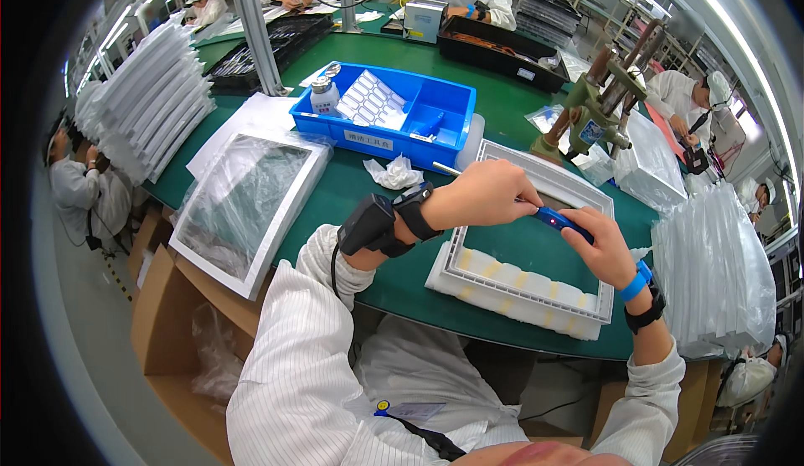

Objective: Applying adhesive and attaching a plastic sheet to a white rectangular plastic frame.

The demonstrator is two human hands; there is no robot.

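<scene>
My right hand (601, 250) is closed around a small blue hand tool (553, 218), which looks like a slim cutter; no blade shows. My left hand (487, 195) reaches in from the left, thumb and finger pinched together at the tool's front end. Both hands are above a white rectangular frame (523, 292) lying on the green table. White foam padding with yellowish strips (502, 280) runs along and under the frame's near side. A pale rod (446, 168) sticks out just beyond my left hand.
Behind the frame stands a blue divided tray (402, 149) with a white bottle (324, 97) and a sheet of labels (371, 99). Crumpled tissue (394, 173) lies before it. A plastic-wrapped frame (251, 206) rests left, a green press (599, 106) back right, wrapped stacks (712, 269) at right.
</scene>
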